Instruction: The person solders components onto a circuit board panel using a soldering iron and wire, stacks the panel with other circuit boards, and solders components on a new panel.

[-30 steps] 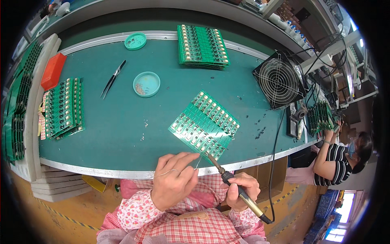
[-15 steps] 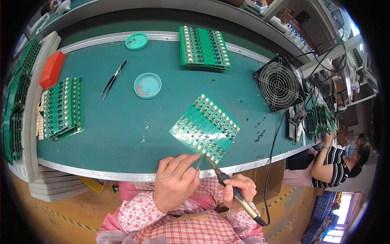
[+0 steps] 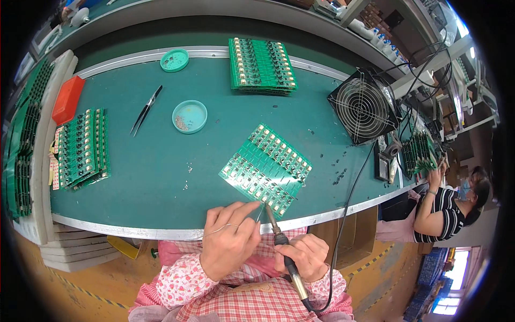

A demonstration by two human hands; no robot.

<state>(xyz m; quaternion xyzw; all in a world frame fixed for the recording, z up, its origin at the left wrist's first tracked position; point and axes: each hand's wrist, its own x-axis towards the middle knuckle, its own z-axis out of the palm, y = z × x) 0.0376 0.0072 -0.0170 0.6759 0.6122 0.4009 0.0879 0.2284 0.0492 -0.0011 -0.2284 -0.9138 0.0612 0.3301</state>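
Observation:
A green circuit board [image 3: 267, 170] with rows of white and black parts lies slanted near the bench's front edge. My right hand [image 3: 307, 256] is wrapped round the black grip of a soldering iron [image 3: 292, 272], whose tip reaches the board's near edge. From the left, my left hand [image 3: 229, 240] pinches thin silvery solder wire [image 3: 259, 213] close to the iron's tip. A stretch of this wire also crosses the back of that hand. My fingertips partly hide where wire, tip and board come together.
Tweezers [image 3: 146, 110] and two round turquoise dishes [image 3: 190, 117] lie on the green bench. Circuit boards are stacked at the back [image 3: 263, 65] and left [image 3: 83, 149], near a red box [image 3: 68, 100]. A fan [image 3: 363, 106] stands right; the iron's cord [image 3: 351, 198] runs beside it. A co-worker [image 3: 442, 209] sits farther right.
My right hand has shifted slightly left and down, and the soldering iron now stands steeper in the view. My left hand stays by the board's near edge. The whole view has shifted a little.

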